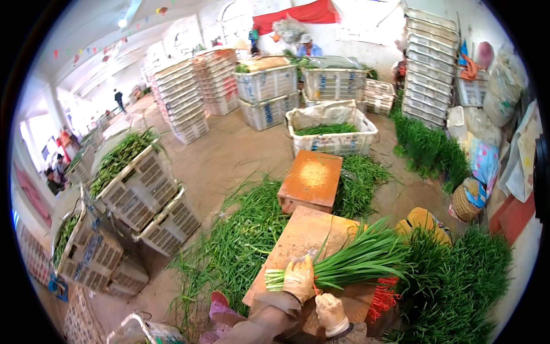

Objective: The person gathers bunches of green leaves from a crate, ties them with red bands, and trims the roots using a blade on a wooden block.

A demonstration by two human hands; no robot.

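Note:
A bundle of green garlic chives (365, 256) lies across a wooden board (292, 241), pale stem ends to the left and leaves to the right. My left hand (299, 278), in a pale glove, presses on the bundle near its stem ends. Just right of it, my right hand (331, 310), also gloved, holds a thin red tie (316, 286) that runs to the underside of the bundle. Whether the tie goes fully around is hidden. More red ties (382, 296) lie at the board's right edge.
Loose greens (240, 241) cover the floor left of the board. Upright chives (464, 288) stand at right. An orange wooden box (311, 176) stands ahead, before a white crate (335, 139). Stacked crates (142, 189) are at left. A person in blue (309, 48) is at the back.

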